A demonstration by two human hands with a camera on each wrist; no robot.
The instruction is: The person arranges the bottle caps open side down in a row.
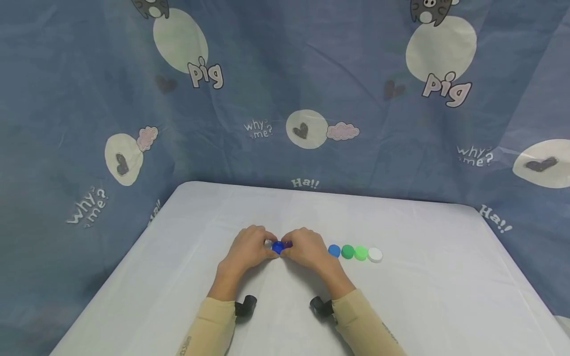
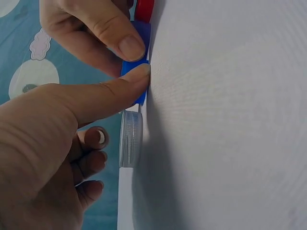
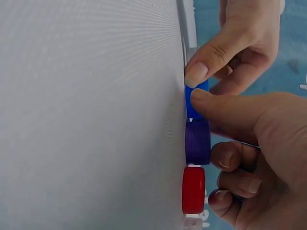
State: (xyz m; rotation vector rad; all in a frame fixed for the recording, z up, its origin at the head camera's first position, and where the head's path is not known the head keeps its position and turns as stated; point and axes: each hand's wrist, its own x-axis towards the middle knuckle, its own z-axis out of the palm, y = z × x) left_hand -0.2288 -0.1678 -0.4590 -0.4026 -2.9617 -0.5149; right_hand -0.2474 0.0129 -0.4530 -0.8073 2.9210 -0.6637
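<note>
A dark blue bottle cap (image 1: 278, 247) lies on the white table between my two hands. My left hand (image 1: 250, 248) pinches its left side with thumb and fingers. From the other side my right hand (image 1: 307, 248) pinches the same cap, thumb beside thumb in the wrist views. A clear ribbed cap (image 2: 131, 139) stands just left of the blue one. To the right come a purple cap (image 3: 197, 142) and a red cap (image 3: 194, 190), below my right hand's fingers in the right wrist view. In the head view the right hand hides the red cap.
The row runs on past my right hand with a lighter blue cap (image 1: 334, 250), a dark green cap (image 1: 348, 251), a light green cap (image 1: 361, 253) and a white cap (image 1: 375, 255). Behind the table (image 1: 427, 287) hangs a blue printed curtain (image 1: 267, 59).
</note>
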